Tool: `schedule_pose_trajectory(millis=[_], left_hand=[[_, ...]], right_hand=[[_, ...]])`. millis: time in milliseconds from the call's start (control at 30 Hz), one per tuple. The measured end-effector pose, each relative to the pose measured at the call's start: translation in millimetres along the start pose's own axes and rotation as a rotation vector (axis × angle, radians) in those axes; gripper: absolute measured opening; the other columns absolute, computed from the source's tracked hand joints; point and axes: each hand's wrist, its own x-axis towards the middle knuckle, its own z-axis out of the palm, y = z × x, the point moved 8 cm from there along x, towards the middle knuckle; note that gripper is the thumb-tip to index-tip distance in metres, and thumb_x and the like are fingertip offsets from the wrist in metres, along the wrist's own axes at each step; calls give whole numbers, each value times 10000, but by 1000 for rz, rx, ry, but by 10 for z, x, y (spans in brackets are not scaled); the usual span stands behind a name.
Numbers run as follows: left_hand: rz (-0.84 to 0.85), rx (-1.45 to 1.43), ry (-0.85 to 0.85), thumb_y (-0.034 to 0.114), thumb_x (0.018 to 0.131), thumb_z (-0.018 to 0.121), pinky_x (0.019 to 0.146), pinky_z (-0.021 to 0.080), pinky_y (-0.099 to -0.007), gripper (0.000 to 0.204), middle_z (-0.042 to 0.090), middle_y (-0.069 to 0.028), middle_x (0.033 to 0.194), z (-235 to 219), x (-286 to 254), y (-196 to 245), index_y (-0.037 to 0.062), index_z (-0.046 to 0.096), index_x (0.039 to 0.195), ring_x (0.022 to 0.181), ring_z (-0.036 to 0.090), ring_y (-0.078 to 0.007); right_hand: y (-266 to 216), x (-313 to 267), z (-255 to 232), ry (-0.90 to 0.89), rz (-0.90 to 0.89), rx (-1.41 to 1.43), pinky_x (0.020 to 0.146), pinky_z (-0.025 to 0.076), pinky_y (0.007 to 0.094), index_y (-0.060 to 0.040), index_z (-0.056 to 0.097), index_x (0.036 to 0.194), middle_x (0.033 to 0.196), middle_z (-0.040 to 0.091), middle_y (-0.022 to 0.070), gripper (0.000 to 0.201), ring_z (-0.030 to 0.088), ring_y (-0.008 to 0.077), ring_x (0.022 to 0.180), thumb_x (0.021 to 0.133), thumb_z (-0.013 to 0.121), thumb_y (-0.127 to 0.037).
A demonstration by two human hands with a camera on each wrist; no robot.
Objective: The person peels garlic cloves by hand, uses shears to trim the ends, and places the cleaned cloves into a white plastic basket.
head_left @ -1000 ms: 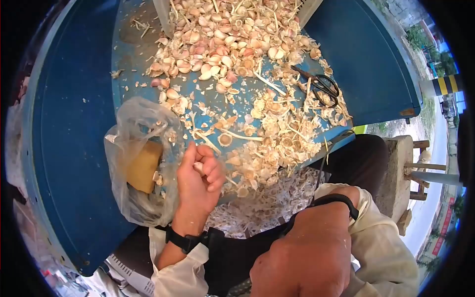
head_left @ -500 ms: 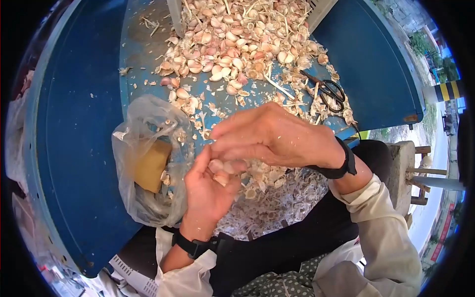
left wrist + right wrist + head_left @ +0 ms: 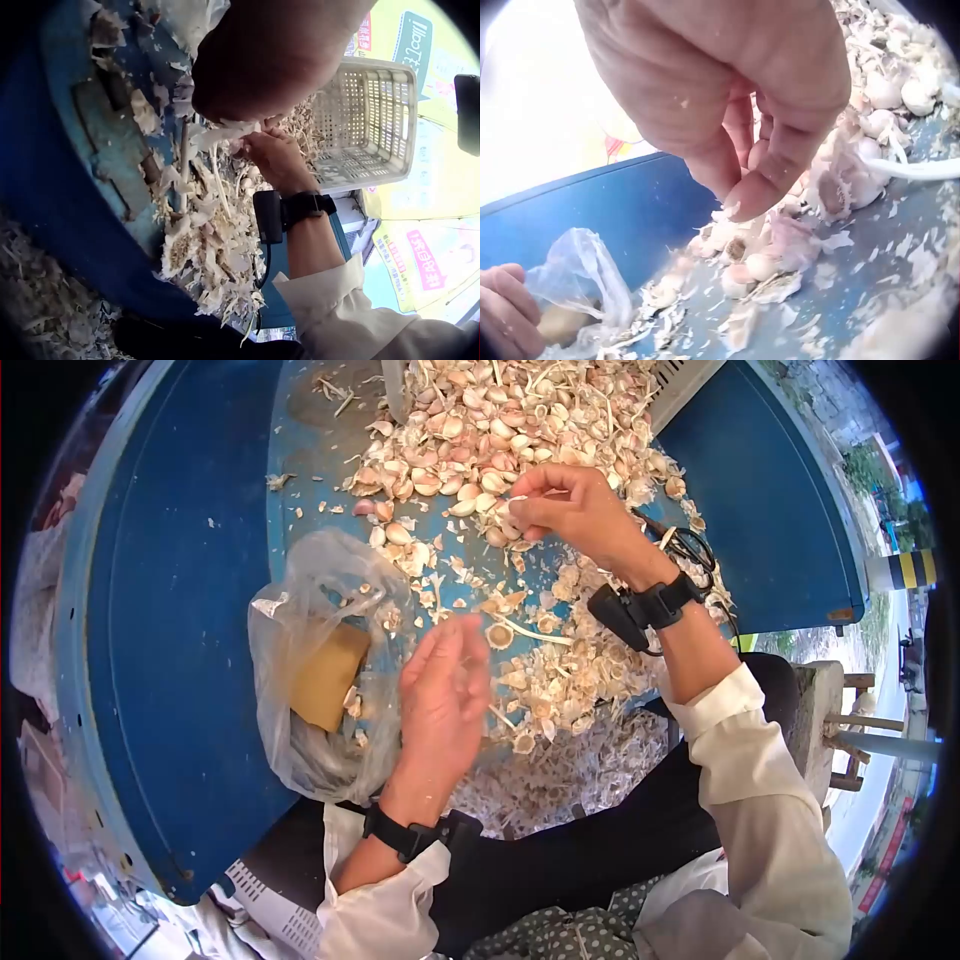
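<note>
Over the near edge of the garlic clove pile (image 3: 480, 430), the right hand (image 3: 590, 520) pinches a pale garlic piece (image 3: 516, 506) between thumb and fingertips; whether it is clove or skin I cannot tell. Close up in the right wrist view, the same hand (image 3: 735, 105) has its thumb and fingertips together above cloves (image 3: 761, 266) and skins. The left hand (image 3: 440, 700) hovers beside the plastic bag (image 3: 285, 735), its fingers loosely bent, with nothing visible in them. The left wrist view shows the right hand (image 3: 277, 157) beyond the large, near left hand (image 3: 274, 56).
Black scissors (image 3: 690, 550) lie right of the pile, partly behind the right wrist. Dry skins and root ends (image 3: 560, 670) cover the tray's near right part. Blue side walls (image 3: 170, 610) flank the work surface. A white basket (image 3: 375, 124) stands beyond the pile.
My right hand came up from below to the left hand, then moved away to the pile's edge. The left hand has shifted slightly right, and the clove it held earlier no longer shows.
</note>
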Motion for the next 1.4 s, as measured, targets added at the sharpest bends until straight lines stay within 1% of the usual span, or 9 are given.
schedule_pose_trajectory(millis=[167, 333, 533, 767, 867, 933, 1167, 1300, 1400], left_hand=[[201, 357, 95, 292, 996, 475, 408, 243, -168, 387, 562, -2, 875, 66, 12, 70, 19, 499, 1269, 517, 366, 1], [176, 250, 109, 294, 990, 493, 411, 235, -158, 344, 543, 32, 760, -19, -48, 110, 50, 521, 1231, 500, 351, 8], [2, 153, 52, 260, 976, 524, 421, 244, -145, 207, 534, 17, 817, 14, -67, 4, 72, 536, 1062, 571, 409, -18], [-5, 105, 39, 239, 970, 533, 404, 270, -142, 154, 518, -3, 881, 1, -1, -32, 96, 524, 1027, 683, 503, -62], [-21, 68, -64, 258, 977, 517, 399, 288, -140, 174, 518, -13, 905, -2, 28, -60, 92, 524, 1029, 749, 539, -81], [-90, 45, -81, 292, 980, 504, 438, 306, -156, 231, 531, -9, 924, -4, 38, -104, 86, 542, 1076, 727, 544, -75], [-152, 100, -76, 297, 980, 508, 404, 293, -133, 271, 533, -6, 877, 86, -2, -145, 54, 561, 1088, 682, 522, -51], [5, 208, -46, 218, 947, 570, 489, 315, -150, 282, 569, 10, 872, 36, -18, -5, 39, 580, 1164, 635, 445, -14], [138, 424, -19, 195, 929, 597, 524, 377, -161, 329, 606, 6, 858, 41, -9, 11, 21, 557, 1205, 647, 482, -21]], right_hand=[[-140, -682, 572, 143, -58, 485, 593, 497, 202, 18, 607, 928, 780, 661, 53, 152, 651, 100, 709, 818, 680, -57], [-421, -1033, 801, 163, -437, -43, 608, 516, 234, 5, 630, 990, 867, 652, 72, 225, 636, 108, 710, 784, 702, -47], [-67, -518, -32, 263, -20, 88, 574, 499, 222, 23, 659, 1006, 838, 659, 36, 190, 601, 79, 697, 841, 668, -71], [106, 100, 42, 123, -312, -613, 613, 502, 288, 14, 687, 897, 736, 655, 57, 139, 612, 160, 680, 811, 665, -93], [238, 44, -6, 26, -26, -442, 639, 519, 240, 16, 630, 1065, 897, 653, 38, 237, 616, 104, 753, 876, 642, -126], [258, -154, 56, -49, 142, 465, 677, 522, 275, -43, 588, 1164, 937, 641, 39, 345, 627, 137, 763, 835, 668, -109], [-459, -790, 538, -220, -400, -167, 874, 505, 301, -48, 525, 1222, 1126, 631, 56, 435, 630, 163, 994, 818, 681, -18], [-338, -828, 536, -161, -197, 388, 905, 492, 310, -41, 543, 1222, 1080, 652, 80, 421, 629, 171, 988, 825, 680, -29], [-214, -782, 532, -128, -171, 196, 731, 514, 266, -11, 592, 1185, 1036, 648, 106, 347, 635, 144, 898, 848, 651, -65]])
